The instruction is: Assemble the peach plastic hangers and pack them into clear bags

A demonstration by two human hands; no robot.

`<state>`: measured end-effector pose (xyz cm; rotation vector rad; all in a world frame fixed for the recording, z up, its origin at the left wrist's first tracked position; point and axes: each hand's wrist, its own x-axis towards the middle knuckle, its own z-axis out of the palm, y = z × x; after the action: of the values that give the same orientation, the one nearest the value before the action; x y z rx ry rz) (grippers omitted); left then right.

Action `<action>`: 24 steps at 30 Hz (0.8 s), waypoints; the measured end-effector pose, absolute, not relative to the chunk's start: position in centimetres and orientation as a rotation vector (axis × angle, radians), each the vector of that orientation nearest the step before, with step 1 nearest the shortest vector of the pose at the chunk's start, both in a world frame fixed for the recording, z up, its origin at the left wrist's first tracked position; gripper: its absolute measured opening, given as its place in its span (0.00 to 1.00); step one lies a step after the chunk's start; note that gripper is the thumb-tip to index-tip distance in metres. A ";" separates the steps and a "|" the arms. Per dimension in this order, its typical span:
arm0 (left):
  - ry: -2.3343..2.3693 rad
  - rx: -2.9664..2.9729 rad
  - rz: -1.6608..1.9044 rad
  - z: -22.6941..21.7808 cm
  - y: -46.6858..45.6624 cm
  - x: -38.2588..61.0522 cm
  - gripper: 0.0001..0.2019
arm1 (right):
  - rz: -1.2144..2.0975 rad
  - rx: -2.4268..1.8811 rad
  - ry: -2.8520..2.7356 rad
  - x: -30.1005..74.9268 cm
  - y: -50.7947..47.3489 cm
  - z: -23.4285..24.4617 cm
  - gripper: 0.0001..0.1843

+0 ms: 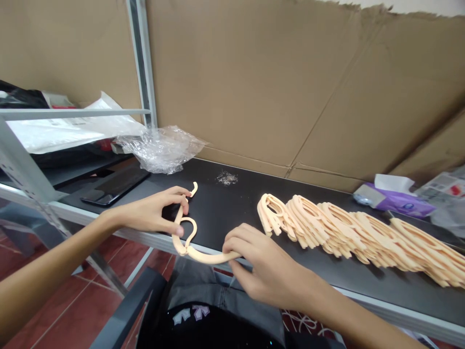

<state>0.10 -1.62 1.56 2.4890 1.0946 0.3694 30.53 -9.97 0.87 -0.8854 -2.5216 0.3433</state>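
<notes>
The left hand (pixel 169 211) pinches one arm of a cream-coloured, curved plastic hanger (pixel 207 258), its tip poking out past the fingers; the right hand (pixel 259 264) grips the other arm near its end. The hanger (its rounded hook between the two hands) is held over the front edge of the flat black tabletop (pixel 221 213). To the right lies a long, overlapping row of similar cream-coloured plastic hangers (pixel 337 230), near a purple-and-white tissue pack (pixel 399 199).
</notes>
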 end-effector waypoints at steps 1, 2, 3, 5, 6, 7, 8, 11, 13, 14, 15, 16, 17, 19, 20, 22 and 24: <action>1.092 2.490 0.377 1.5 -1.4 0.2 0.22 | 0.343 -0.892 -2.518 30.6 -9.9 0.9 0.11; 1.087 2.490 0.393 1.5 -1.2 0.3 0.19 | 0.343 -0.898 -2.515 30.6 -9.9 0.8 0.11; 1.081 2.490 0.414 1.5 -1.0 0.4 0.17 | 0.343 -0.903 -2.513 30.6 -9.9 0.8 0.11; 1.060 2.491 0.466 1.5 -0.7 0.8 0.17 | 0.338 -0.915 -2.509 30.4 -9.9 0.8 0.12; 1.045 2.494 0.494 1.5 -0.5 1.1 0.17 | 0.335 -0.919 -2.508 30.3 -9.9 0.8 0.12; 1.033 2.499 0.518 1.5 -0.3 1.3 0.17 | 0.334 -0.923 -2.507 30.2 -9.9 0.8 0.12; 1.022 2.505 0.536 1.6 -0.2 1.6 0.16 | 0.335 -0.929 -2.507 30.1 -9.9 0.8 0.12; 1.015 2.532 0.556 1.5 0.2 2.3 0.17 | 0.331 -0.950 -2.507 29.9 -10.0 1.0 0.12; 1.060 2.551 0.564 1.3 0.4 2.6 0.16 | 0.324 -0.969 -2.509 29.8 -10.0 1.1 0.11; 1.103 2.559 0.581 1.2 0.6 2.6 0.16 | 0.319 -0.976 -2.510 29.9 -10.0 1.1 0.10; 1.163 2.561 0.609 1.0 0.7 2.6 0.17 | 0.314 -0.984 -2.511 29.9 -10.0 1.1 0.10; 1.230 2.555 0.640 0.9 0.9 2.5 0.18 | 0.308 -0.990 -2.512 29.9 -10.0 1.1 0.09; 1.293 2.542 0.664 0.7 1.1 2.3 0.20 | 0.301 -0.994 -2.514 29.9 -10.0 1.1 0.09; 1.371 2.505 0.675 0.5 1.4 2.0 0.23 | 0.286 -0.999 -2.513 30.0 -9.9 1.1 0.09; 1.386 2.492 0.667 0.4 1.6 1.8 0.24 | 0.283 -1.003 -2.510 30.0 -9.9 1.1 0.09; 1.374 2.507 0.638 0.4 1.7 1.6 0.22 | 0.285 -1.018 -2.500 30.0 -9.9 1.1 0.09; 1.330 2.554 0.612 0.5 1.8 1.5 0.20 | 0.289 -1.029 -2.488 29.9 -9.9 1.1 0.09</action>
<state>1.54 1.76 0.51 2.5542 1.3301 0.6124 29.92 -9.87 1.07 -1.0293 -2.4885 0.2890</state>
